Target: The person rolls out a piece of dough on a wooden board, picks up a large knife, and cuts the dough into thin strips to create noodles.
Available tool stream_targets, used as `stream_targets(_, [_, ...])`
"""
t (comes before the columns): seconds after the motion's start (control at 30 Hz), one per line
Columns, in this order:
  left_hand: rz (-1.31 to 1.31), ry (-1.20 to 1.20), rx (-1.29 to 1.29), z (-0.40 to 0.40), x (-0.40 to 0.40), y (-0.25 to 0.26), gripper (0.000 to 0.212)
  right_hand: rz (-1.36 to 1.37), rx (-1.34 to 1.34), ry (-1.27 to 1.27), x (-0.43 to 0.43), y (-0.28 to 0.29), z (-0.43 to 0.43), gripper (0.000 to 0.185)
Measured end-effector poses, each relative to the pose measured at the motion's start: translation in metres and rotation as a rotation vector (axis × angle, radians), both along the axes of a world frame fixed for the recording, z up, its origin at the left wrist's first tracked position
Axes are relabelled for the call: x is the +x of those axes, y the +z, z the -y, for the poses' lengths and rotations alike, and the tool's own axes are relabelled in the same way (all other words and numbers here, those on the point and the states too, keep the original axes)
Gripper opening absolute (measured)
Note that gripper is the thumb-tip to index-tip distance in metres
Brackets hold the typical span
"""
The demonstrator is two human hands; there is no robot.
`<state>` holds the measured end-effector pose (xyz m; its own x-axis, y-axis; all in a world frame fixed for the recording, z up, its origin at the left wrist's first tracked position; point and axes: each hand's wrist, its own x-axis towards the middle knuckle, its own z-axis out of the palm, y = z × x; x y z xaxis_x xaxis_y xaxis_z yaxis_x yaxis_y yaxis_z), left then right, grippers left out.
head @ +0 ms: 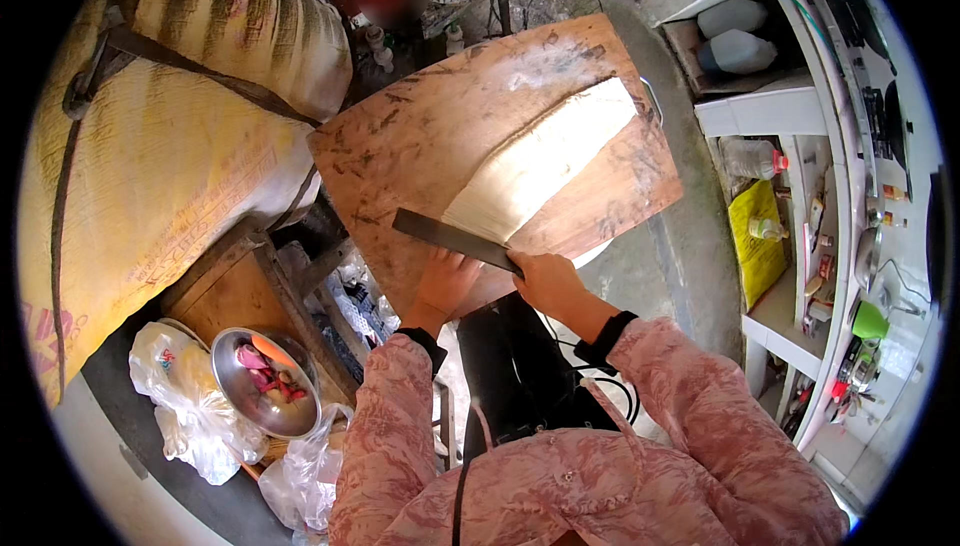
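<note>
A long folded sheet of pale dough [547, 156] lies slantwise on the wooden board [390, 148], brightly lit along its middle. Across its near end runs the dark, straight blade of a kitchen knife [450, 237]. My right hand [547, 283] grips the knife at its right end; the fingers cover the handle. On the near side of the blade, my left hand [446, 280] is low over the board with its fingers close against the knife. The blade partly hides those fingertips, and whether they pinch anything is not visible.
To the left, a steel bowl [266, 385] of vegetables stands beside plastic bags [195, 403] on a wooden cabinet [232, 287]. A large yellow woven sack [172, 163] rises beyond. White tiled shelves [765, 115] with bottles and a yellow bag [756, 242] line the right.
</note>
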<state>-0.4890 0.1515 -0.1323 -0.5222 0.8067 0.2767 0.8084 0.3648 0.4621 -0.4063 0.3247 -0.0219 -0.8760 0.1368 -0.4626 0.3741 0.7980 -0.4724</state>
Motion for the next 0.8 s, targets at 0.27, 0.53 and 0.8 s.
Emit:
stream_targets(0.27, [0.044,-0.024,-0.144,0.003,0.003,0.002,0.024,0.168,0.082,0.005,-0.013,0.006,0.001,0.030])
stream_targets(0.53, [0.000,-0.011,-0.030,0.003,0.002,0.002,0.020,0.093,-0.016,0.017,0.007,0.006,-0.005,0.028])
stream_targets(0.8, [-0.012,-0.051,-0.069,0.005,0.001,0.002,0.020,0.164,0.001,-0.036,-0.011,-0.006,0.008,0.030])
